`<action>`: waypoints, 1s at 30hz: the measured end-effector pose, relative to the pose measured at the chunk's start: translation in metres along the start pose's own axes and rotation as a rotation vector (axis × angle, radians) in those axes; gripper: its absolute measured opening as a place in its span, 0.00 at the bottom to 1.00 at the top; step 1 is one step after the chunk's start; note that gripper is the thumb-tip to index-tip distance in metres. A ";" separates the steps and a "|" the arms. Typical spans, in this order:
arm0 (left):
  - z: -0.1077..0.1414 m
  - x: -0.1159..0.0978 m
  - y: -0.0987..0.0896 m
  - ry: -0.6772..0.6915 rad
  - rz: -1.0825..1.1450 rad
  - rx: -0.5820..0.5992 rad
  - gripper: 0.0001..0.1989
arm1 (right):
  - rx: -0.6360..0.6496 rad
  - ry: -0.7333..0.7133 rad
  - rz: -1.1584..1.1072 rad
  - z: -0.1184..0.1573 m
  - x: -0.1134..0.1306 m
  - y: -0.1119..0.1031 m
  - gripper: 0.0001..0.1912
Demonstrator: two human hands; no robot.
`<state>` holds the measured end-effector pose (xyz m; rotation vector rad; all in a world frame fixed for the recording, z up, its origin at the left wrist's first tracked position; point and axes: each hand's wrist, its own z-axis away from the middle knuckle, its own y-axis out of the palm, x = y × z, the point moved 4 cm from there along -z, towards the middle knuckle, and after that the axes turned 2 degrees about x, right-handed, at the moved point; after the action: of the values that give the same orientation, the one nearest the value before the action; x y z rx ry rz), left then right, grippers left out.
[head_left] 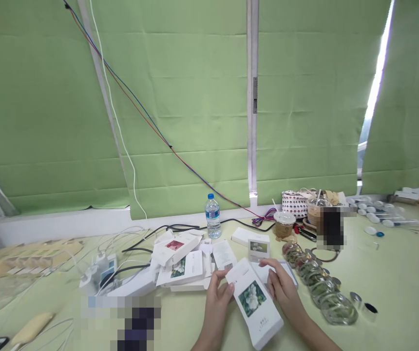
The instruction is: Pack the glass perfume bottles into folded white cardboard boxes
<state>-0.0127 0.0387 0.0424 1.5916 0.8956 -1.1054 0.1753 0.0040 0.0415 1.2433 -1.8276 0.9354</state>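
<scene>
A white carton with a white-flower picture on its front is tilted between my two hands, above the table. My left hand grips its upper left edge, thumb on the front face. Beside its right edge is my right hand, index finger stretched out and the other fingers curled; I cannot tell whether it touches the carton. Behind them stands a small white box with a flower photo. Partly hidden by my right hand, a flat white item with a bluish edge lies on the table.
Flattened cartons are piled at left, near a power strip with cables. A water bottle stands behind. To the right run several clear glass containers in a row, past an iced drink cup. White-capped tubes lie far right.
</scene>
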 end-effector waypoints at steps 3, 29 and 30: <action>0.002 0.010 0.003 -0.108 0.118 -0.089 0.17 | 0.018 -0.013 -0.026 -0.003 0.002 -0.002 0.16; 0.007 -0.009 -0.001 0.280 -0.467 0.088 0.31 | 0.303 0.008 0.056 0.009 0.008 0.007 0.29; 0.007 -0.013 -0.001 0.282 -0.497 0.145 0.30 | 0.363 -0.025 0.100 0.010 0.015 0.007 0.30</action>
<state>-0.0189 0.0316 0.0533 1.7186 1.4853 -1.3260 0.1626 -0.0087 0.0489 1.3917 -1.8051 1.3585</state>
